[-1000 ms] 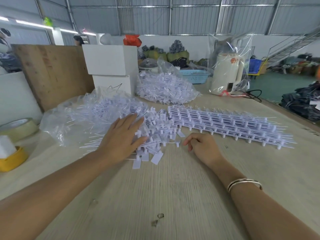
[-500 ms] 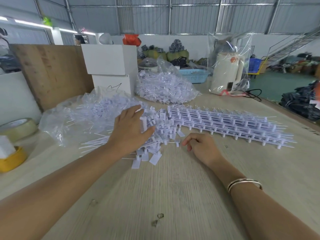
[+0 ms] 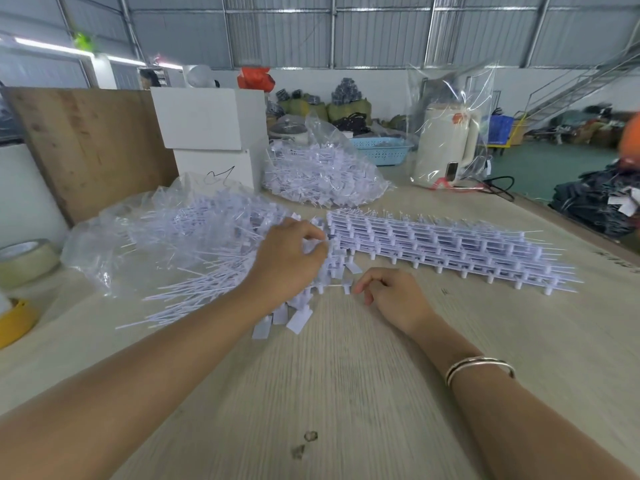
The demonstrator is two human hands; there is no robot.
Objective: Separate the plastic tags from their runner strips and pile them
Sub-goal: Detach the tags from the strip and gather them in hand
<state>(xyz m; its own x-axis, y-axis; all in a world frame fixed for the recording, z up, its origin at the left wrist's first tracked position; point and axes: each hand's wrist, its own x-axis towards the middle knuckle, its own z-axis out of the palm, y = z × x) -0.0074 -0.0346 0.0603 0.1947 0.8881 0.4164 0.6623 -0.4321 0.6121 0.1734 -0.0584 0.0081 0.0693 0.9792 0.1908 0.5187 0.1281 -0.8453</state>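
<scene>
Head view: I look down on my two hands at the near edge of the tag heap on the desk [image 3: 346,393].
Left hand: my left hand [image 3: 289,263] lies on the loose tags [image 3: 214,251]; its fingers [image 3: 311,233] are curled into the heap, gripping a clump at the end of the stacked strips.
Change, left: one second ago this hand lay flat with fingers spread over the pile; half a second ago they had begun to bend; now they are closed round tags.
Right hand: my right hand [image 3: 393,294] rests on the desk, fingers loosely curled; thumb and forefinger seem to pinch the thin stem of a tag [image 3: 337,288], though it is too small to be sure.
Change, right: its place and pose match both earlier frames.
Task objects: loose tags spill from a clear bag [image 3: 114,237] at left; unseparated runner strips [image 3: 450,251] lie stacked to the right, touching the heap at its left end.
Other: second filled bag [image 3: 322,178] behind, white boxes [image 3: 211,133], tape rolls [image 3: 24,258] far left.
Reading: the flat press has turned into a grab, so I judge a gather or pull-off step is starting; most strips remain unseparated.
</scene>
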